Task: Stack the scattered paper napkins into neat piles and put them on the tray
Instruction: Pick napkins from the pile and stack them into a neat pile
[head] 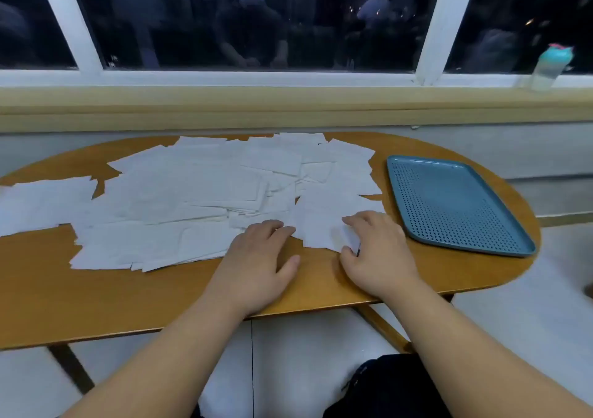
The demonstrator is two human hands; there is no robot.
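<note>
Several white paper napkins lie scattered and overlapping across the left and middle of the wooden table. A blue perforated tray sits at the table's right end with nothing on it. My left hand lies flat at the near edge of the napkin spread, fingertips touching paper. My right hand is just left of the tray, its thumb and fingers pinching the lifted near corner of one napkin.
A window sill runs along the wall behind the table, with a teal-capped bottle at its far right. Dark window panes sit above. White floor tiles and a table leg show below the table's front edge.
</note>
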